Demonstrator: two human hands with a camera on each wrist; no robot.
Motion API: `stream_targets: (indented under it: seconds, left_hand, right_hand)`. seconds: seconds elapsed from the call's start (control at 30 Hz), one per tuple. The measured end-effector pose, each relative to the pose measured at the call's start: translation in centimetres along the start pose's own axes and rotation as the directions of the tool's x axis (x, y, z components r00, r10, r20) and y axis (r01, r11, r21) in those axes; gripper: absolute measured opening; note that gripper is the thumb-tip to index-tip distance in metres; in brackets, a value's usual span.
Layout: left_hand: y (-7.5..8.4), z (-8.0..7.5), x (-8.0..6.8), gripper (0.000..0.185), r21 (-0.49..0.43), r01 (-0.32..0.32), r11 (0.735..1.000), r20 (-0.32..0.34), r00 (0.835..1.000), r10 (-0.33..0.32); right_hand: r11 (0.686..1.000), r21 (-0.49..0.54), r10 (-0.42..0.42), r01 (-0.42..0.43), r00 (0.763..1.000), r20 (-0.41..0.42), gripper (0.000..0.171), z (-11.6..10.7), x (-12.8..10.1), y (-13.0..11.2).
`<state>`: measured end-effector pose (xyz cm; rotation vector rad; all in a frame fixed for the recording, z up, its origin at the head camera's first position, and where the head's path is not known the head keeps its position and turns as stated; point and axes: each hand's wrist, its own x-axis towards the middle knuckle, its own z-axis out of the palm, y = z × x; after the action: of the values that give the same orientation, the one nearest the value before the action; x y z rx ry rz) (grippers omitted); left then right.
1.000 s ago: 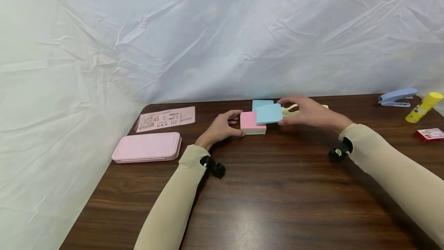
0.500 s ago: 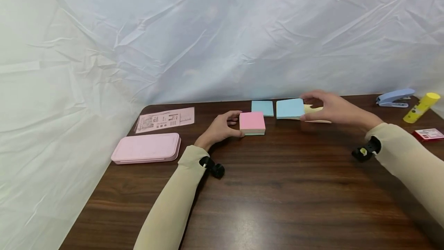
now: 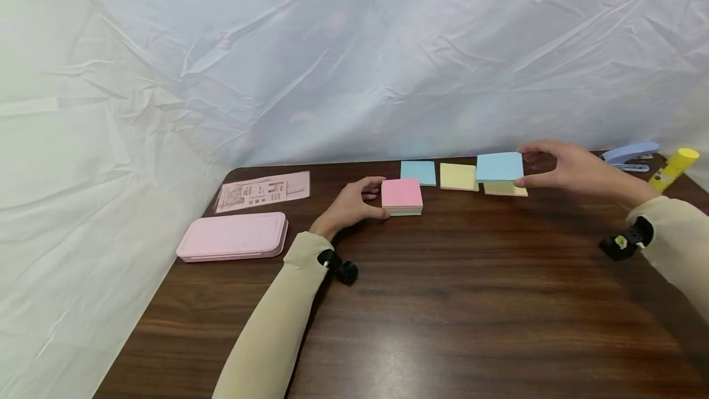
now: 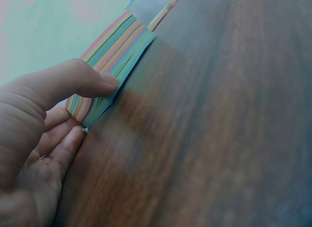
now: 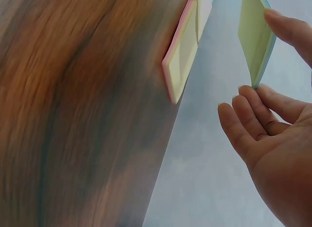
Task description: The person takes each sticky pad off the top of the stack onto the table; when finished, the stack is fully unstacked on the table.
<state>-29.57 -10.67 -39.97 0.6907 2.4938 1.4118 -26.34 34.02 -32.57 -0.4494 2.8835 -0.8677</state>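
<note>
My left hand (image 3: 379, 197) grips the left edge of a pink-topped pad (image 3: 402, 194) of many-coloured notes lying on the dark wooden table (image 3: 443, 300). In the left wrist view my thumb and fingers (image 4: 95, 107) pinch the pad's striped corner (image 4: 114, 66). My right hand (image 3: 523, 168) pinches a thin blue-topped stack of notes (image 3: 500, 166) in the air, just above a yellow pad (image 3: 505, 189). The right wrist view shows that stack (image 5: 256, 39) between thumb and fingers. A blue pad (image 3: 418, 172) and another yellow pad (image 3: 458, 177) lie in a row behind.
A pink flat case (image 3: 232, 236) and a printed packaging sheet (image 3: 264, 191) lie at the left. A blue stapler (image 3: 631, 156) and a yellow glue stick (image 3: 672, 170) sit at the far right. White sheeting (image 3: 332, 66) hangs behind and left of the table.
My right hand has carried the blue-topped stack to the right, from over the pink pad to above the rightmost yellow pad. The left hand has stayed on the pink pad.
</note>
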Motion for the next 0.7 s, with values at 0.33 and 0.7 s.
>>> stream_targets:
  seconds: [0.33,0.7]
  left_hand:
    - [-0.2,0.0,0.2,0.082,-0.009,-0.011,1.000,0.003,1.000,0.011]
    - [-0.1,0.0,0.1,0.082,-0.015,-0.008,1.000,0.002,1.000,0.008]
  right_hand:
    - [0.997,-0.070,0.034,-0.036,0.999,-0.031,0.085,-1.5,-1.1,3.2]
    - [0.984,-0.117,0.129,-0.133,0.991,-0.044,0.094,-2.2,-2.1,6.4]
